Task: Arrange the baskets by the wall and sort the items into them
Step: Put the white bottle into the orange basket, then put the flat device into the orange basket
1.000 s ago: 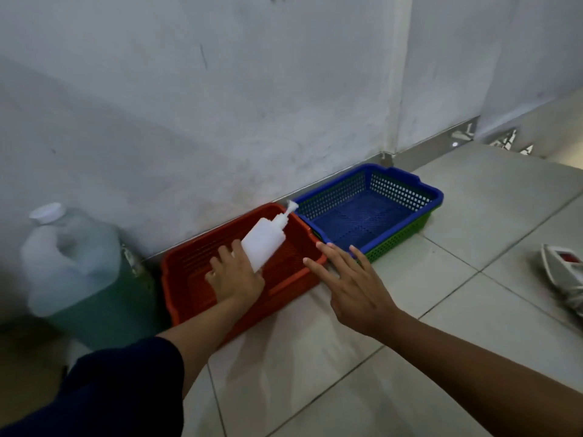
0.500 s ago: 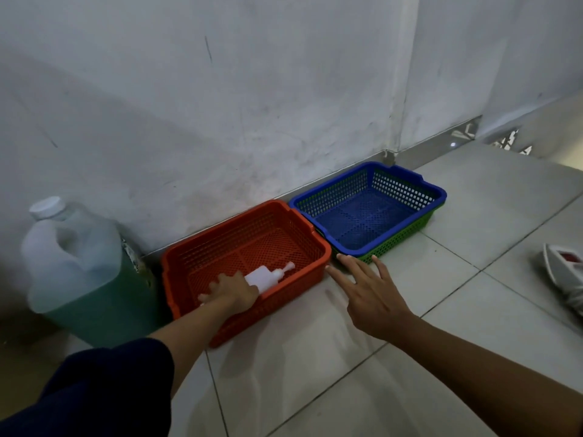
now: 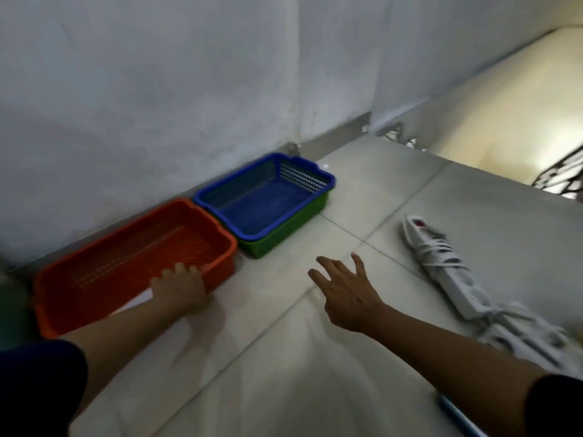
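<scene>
Left hand (image 3: 179,290) rests over the near rim of the orange basket (image 3: 94,260) at the wall; I cannot tell its grip, and it hides most of a white item (image 3: 138,300) inside. Right hand (image 3: 345,287) hovers spread, empty. Blue basket (image 3: 315,173) sits nested in the green basket (image 3: 284,231). Power strip (image 3: 448,269) is blurred.

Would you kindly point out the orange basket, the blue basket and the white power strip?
orange basket (image 3: 206,212): head view, far rim.
blue basket (image 3: 315,168): head view, far rim.
white power strip (image 3: 454,280): head view, casing middle.

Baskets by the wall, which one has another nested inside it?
The green plastic basket: the blue plastic basket sits nested in it. The orange plastic basket stands alone.
</scene>
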`<state>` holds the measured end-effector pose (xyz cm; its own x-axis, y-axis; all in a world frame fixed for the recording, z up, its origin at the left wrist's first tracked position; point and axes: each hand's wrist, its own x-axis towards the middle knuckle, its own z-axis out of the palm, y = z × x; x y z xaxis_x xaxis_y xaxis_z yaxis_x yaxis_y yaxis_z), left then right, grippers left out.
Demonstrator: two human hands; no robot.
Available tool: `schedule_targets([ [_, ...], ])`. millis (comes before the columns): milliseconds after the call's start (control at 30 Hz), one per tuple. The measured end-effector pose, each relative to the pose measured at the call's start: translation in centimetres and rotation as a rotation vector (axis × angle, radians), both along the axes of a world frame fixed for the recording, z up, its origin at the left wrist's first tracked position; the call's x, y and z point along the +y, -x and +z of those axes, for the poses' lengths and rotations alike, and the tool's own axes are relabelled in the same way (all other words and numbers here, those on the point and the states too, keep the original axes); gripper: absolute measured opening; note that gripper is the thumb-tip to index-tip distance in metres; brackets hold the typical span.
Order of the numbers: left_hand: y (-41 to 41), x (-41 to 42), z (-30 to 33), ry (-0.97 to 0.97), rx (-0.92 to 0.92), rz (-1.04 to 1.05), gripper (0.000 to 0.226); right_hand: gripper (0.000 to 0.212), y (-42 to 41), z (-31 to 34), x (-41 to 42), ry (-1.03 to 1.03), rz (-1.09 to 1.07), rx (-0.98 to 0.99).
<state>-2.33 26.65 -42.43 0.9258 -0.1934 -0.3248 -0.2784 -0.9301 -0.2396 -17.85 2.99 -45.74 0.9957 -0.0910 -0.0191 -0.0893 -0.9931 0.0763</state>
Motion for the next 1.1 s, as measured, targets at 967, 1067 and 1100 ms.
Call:
schedule_targets([
  [967, 24.9, -28.5, -8.1, 0.425, 0.762, -0.614, 0.033, 0.115, 29.3, -3.8, -9.8, -0.202, -0.353, 0.346],
  [1067, 24.8, -28.1, -8.4, 0.471, 0.756, -0.606, 0.028, 0.113, 30.3, -4.2, -9.6, -0.274, -0.46, 0.415],
  [1100, 24.7, -28.0, -8.5, 0.491, 0.747, -0.603, 0.027, 0.114, 30.1, -4.2, -9.7, -0.294, -0.47, 0.42],
])
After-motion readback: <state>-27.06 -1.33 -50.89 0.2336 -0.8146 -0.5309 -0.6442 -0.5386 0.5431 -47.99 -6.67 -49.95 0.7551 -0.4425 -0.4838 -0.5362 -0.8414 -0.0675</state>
